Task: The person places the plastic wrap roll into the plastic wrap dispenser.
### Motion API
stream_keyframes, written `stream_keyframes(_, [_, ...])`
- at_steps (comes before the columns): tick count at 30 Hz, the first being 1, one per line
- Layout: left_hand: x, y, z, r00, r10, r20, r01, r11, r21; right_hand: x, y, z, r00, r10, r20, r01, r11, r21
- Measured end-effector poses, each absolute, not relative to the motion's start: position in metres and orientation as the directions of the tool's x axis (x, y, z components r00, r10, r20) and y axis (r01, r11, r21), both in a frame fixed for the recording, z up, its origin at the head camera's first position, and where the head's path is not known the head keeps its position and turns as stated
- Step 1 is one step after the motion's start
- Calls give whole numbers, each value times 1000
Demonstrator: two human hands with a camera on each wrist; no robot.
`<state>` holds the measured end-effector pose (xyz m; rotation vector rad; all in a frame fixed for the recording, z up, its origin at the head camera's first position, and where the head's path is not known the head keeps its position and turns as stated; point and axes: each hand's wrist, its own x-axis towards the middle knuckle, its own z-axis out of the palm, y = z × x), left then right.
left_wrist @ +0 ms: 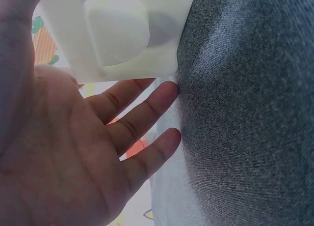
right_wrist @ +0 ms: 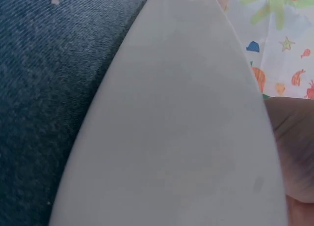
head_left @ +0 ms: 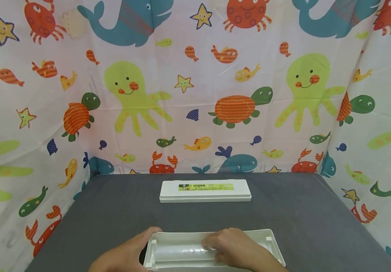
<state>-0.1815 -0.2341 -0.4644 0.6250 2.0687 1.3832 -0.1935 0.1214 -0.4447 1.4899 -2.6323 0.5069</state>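
An open white plastic-wrap box [head_left: 199, 237] sits at the front of the table, with a roll of clear plastic wrap [head_left: 178, 253] lying along it. My left hand [head_left: 131, 251] spans the box's left end, one fingertip at the far corner and the thumb side toward me. In the left wrist view, several fingers of that left hand [left_wrist: 132, 123] stretch out loosely beside the box end [left_wrist: 122, 34]. My right hand [head_left: 233, 247] reaches into the box, bent fingers on the roll; blur hides whether they pinch the film. The box's pale wall [right_wrist: 171, 118] fills most of the right wrist view.
Farther back on the dark grey tabletop [head_left: 124, 211] lies a white lid [head_left: 205, 196] with a yellow-green label. A curtain [head_left: 188, 124] printed with sea animals surrounds the table at the back and both sides.
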Motion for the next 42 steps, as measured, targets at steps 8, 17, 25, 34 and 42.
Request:
stream_keyframes(8, [-182,-234,-464,-725,660,-198,63,350,935,-190,124,-442,-531,-812,242,-845,484,-230])
stream_keyframes(17, [-182,-231,-465,-718,664,-210,46,346,937,-188,135,-445,-592,-799,107,-752,499,-431])
stream_keyframes(25, [-182,-234,-466,-724,663,-188,92,363,927,-185,153,-445,-594,-795,124,-743,483,-463])
stream_keyframes(34, [-181,-234,-463,-742,644,-185,101,380,920,-178,175,-437,-636,-765,104,-675,485,-555])
stream_keyframes(42, [-179,-233,-461,-747,636,-193,86,379,921,-176,196,-426,-688,-724,39,-568,506,-649])
